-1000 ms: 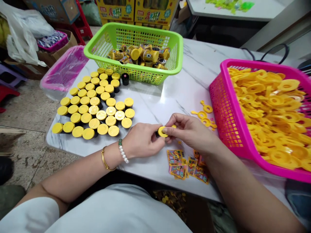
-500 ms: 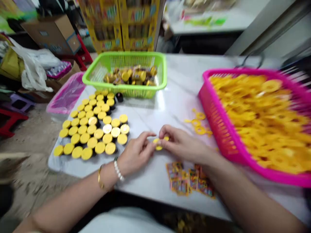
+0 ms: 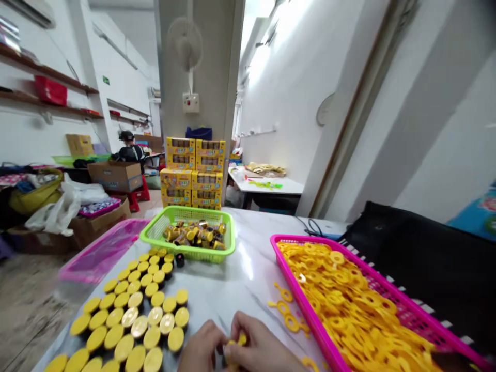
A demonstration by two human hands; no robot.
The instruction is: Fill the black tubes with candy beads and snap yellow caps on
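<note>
At the bottom of the head view, my right hand (image 3: 258,347) pinches a small yellow plastic piece (image 3: 242,339) between thumb and fingers. Close beside it, my left hand (image 3: 203,347) has its fingers bent in and meets the same piece, partly hidden by the fingers. To the left stand many round black pieces with yellow tops (image 3: 139,326), grouped on the white marbled table (image 3: 220,294). Right of my hands lie several loose yellow ringed plastic pieces (image 3: 290,321), beside a pink basket (image 3: 289,279) heaped with similar yellow ringed pieces (image 3: 341,289).
A green basket (image 3: 187,253) of small yellow-and-brown items stands at the table's far side. Behind it are stacked yellow boxes (image 3: 176,181). A pink-lined tub (image 3: 104,253) sits off the left edge. A black bag (image 3: 422,258) lies right. A person (image 3: 132,151) sits far back.
The camera has tilted up, showing more of the room, and my hands now sit lower in view. They stay together at the yellow piece. The printed cards have left the view.
</note>
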